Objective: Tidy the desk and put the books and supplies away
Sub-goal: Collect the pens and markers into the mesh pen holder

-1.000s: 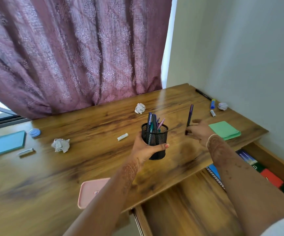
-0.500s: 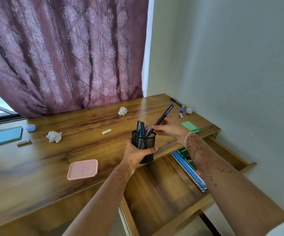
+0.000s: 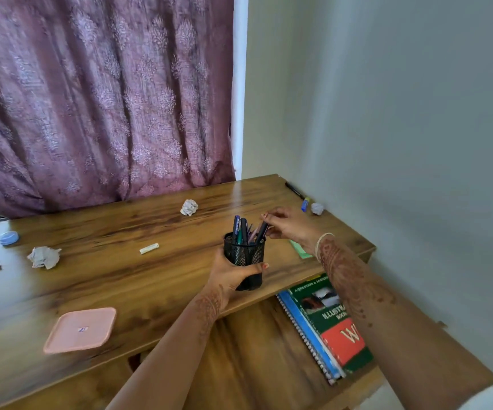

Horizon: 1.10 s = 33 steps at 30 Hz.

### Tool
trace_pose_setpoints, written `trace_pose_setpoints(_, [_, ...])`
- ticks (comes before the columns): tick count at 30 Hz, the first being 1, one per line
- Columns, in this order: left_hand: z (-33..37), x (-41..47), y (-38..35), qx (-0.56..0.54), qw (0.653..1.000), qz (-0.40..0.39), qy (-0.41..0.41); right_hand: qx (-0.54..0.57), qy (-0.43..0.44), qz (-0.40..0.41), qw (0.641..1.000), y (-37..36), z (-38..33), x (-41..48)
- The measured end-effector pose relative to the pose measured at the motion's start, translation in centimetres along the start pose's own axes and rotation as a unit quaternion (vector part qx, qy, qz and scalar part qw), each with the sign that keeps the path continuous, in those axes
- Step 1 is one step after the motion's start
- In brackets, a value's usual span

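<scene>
1. Black wire-mesh pen cup (image 3: 244, 260): left hand (image 3: 229, 276) is wrapped round its lower wall, thumb across the front. The cup is at the near edge of the wooden desk (image 3: 138, 279); I can't tell if its base rests there or hangs clear.
2. Right hand (image 3: 291, 226) is just above the grip, fingertips at the top of a dark pen (image 3: 261, 233) leaning in the cup. Pinching or let go: cannot tell, blurred.
3. Risk: if the grip loosens, the cup tips off the edge and the pens spill into the open drawer below the grip, onto the green-and-red book (image 3: 335, 329).
4. Risk: a slanted pen could jam against the other pens (image 3: 240, 229) and lever the cup.
5. Hidden: the green sticky pad (image 3: 298, 252) beyond the grip is mostly behind the right wrist, and the right forearm cuts off the book.
6. Left of the grip, the crumpled paper ball (image 3: 44, 257) and pink square lid (image 3: 81, 329) are not yet cleared.
</scene>
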<state>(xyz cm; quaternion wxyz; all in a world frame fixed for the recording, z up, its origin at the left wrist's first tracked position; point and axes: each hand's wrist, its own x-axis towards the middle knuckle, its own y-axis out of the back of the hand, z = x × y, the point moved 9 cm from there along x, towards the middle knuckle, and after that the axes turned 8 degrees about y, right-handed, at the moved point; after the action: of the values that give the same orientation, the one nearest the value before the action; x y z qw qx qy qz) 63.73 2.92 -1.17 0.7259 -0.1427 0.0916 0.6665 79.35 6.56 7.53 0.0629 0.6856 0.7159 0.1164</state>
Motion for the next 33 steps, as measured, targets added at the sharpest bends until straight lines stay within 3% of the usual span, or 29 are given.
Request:
trace_pose_setpoints(7, [1.0,7.8,-5.1,-0.032,0.999,0.038,0.014,0.073,-0.037,0.034,0.996,7.3,5.4,9.2])
trace_pose_setpoints(11, [2.2,12.3,-7.3,-0.057,0.995,0.075,0.011,-0.052,-0.025,0.082,0.995,12.7,8.7,15.3])
trace_pose_setpoints(17, [4.0,18.9,-9.5,-0.065,0.993,0.098,0.005,-0.266,-0.017,0.121,0.956,18.8,12.4,24.4])
trace_pose_setpoints(29, [4.0,24.0,-9.9,-0.065,0.989,0.129,0.019,-0.53,-0.001,-0.054,0.846,17.4,18.3,34.4])
trace_pose_setpoints(33, [3.6,24.3,-9.7,-0.066,0.989,0.133,0.022,-0.562,0.015,-0.056,0.825,17.2,18.8,35.9])
